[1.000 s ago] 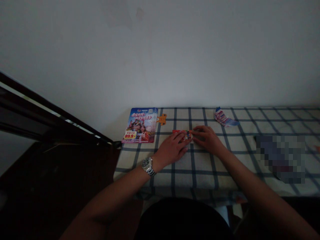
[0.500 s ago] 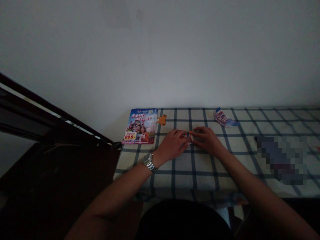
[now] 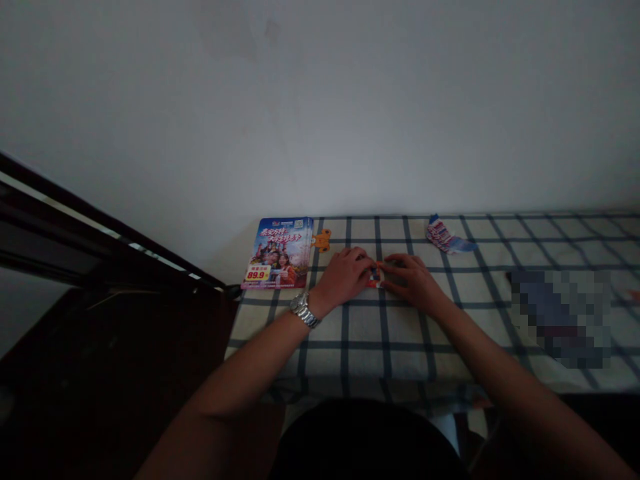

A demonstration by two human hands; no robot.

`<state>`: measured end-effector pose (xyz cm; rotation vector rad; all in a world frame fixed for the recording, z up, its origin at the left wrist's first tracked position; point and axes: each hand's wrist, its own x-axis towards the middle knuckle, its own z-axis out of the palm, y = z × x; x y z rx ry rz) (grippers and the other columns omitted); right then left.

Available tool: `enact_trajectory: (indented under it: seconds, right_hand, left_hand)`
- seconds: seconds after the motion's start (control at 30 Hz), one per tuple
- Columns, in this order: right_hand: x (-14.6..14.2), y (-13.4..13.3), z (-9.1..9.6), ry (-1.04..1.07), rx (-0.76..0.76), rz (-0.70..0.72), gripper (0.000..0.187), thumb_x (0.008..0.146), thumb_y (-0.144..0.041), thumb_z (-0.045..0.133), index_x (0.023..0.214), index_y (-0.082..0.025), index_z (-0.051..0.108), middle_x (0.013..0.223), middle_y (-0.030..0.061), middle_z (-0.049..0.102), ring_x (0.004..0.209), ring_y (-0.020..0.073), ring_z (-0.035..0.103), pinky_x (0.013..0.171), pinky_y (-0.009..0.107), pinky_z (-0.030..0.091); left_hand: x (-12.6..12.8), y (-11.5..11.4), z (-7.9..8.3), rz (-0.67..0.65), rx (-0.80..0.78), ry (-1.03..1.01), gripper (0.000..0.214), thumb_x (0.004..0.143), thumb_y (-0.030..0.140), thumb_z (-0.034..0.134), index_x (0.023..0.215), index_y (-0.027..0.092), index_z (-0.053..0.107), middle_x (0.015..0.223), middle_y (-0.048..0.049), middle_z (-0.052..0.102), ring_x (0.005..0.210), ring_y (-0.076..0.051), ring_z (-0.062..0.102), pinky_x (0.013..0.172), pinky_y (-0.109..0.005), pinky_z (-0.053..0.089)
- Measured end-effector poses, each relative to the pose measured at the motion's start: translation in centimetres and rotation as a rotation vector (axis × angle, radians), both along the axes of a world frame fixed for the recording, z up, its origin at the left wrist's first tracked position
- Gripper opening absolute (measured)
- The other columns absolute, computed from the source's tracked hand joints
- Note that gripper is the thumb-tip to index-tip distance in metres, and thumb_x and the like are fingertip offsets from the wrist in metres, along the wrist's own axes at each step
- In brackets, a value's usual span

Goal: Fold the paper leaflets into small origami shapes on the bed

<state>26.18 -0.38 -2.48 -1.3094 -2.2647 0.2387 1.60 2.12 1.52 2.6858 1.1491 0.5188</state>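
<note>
Between my fingertips, low over the tablecloth, is a small piece of colourful printed paper point(image 3: 375, 277), red, orange and dark blue. It looks folded, but the fingers cover much of it. My left hand point(image 3: 349, 272), with a silver watch on the wrist, closes on its left side with bent fingers. From the right, my right hand point(image 3: 411, 281) pinches the other edge between thumb and fingers. A stack of printed flyers point(image 3: 277, 253) lies to the left, beside an orange bear-shaped cutout point(image 3: 321, 240).
A pleated strip of printed paper point(image 3: 444, 237) lies toward the back right. A blurred-out dark flat object point(image 3: 555, 320) rests on the checked tablecloth point(image 3: 325, 360) at the right. The wall point(image 3: 350, 120) rises directly behind the table.
My left hand has shifted slightly up and its fingers have moved over the paper. More of the paper's lower, red part shows now. The right hand stays nearly in place.
</note>
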Motion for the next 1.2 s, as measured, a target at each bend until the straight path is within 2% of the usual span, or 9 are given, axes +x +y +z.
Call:
enact_trajectory:
  seconds: [0.13,0.33,0.6,0.93,1.03,1.2]
  right_hand:
    - [0.0,0.0,0.1,0.001,-0.006,0.000,0.043,0.093,-0.036,0.074,0.135,-0.033,0.071,0.134,0.0096,0.065,0.124,0.0334,0.061,0.109,0.056,0.051]
    - [-0.2,-0.1,0.3,0.007,-0.002,0.000,0.041,0.094,-0.037,0.071,0.135,-0.034,0.071,0.133,0.0098,0.066,0.120,0.0336,0.062,0.107,0.058,0.052]
    - [-0.2,-0.1,0.1,0.028,-0.003,-0.004,0.041,0.094,-0.038,0.072,0.135,-0.036,0.071,0.133,0.0092,0.065,0.120,0.0333,0.062,0.107,0.057,0.052]
    - [-0.3,-0.3,0.4,0.038,0.011,0.009,0.044,0.094,-0.036,0.072,0.137,-0.035,0.069,0.134,0.0103,0.065,0.121,0.0335,0.061,0.107,0.057,0.052]
    - [-0.3,-0.5,0.4,0.047,0.016,0.015,0.044,0.095,-0.037,0.071,0.139,-0.033,0.068,0.134,0.0112,0.065,0.122,0.0332,0.061,0.107,0.056,0.052]
    - [-0.3,-0.6,0.7,0.052,0.016,0.023,0.039,0.095,-0.036,0.070,0.134,-0.031,0.071,0.133,0.0108,0.067,0.123,0.0332,0.062,0.108,0.056,0.052]
  left_hand:
    - [0.4,0.4,0.3,0.088,0.002,0.001,0.021,0.104,0.029,0.052,0.117,0.024,0.069,0.116,-0.0082,0.062,0.107,-0.025,0.061,0.096,-0.042,0.051]
    - [0.9,0.8,1.1,0.194,0.009,0.116,0.019,0.102,0.033,0.057,0.112,0.021,0.067,0.108,-0.0105,0.064,0.097,-0.027,0.063,0.084,-0.040,0.051]
    - [1.5,1.6,2.2,0.199,-0.037,0.228,0.020,0.098,0.032,0.061,0.110,0.017,0.067,0.105,-0.0130,0.069,0.100,-0.030,0.066,0.086,-0.042,0.052]
    - [1.3,2.6,1.6,0.111,-0.062,0.193,0.013,0.094,0.029,0.064,0.098,0.017,0.067,0.105,-0.0116,0.068,0.098,-0.027,0.065,0.086,-0.039,0.051]
    - [0.9,2.8,1.4,0.064,-0.112,0.133,0.007,0.094,0.025,0.063,0.097,0.019,0.065,0.096,-0.0070,0.069,0.090,-0.023,0.065,0.081,-0.035,0.050]
    - [0.1,2.6,1.2,0.079,-0.262,-0.001,0.008,0.096,0.026,0.062,0.101,0.021,0.063,0.091,-0.0020,0.071,0.080,-0.020,0.064,0.068,-0.031,0.044]
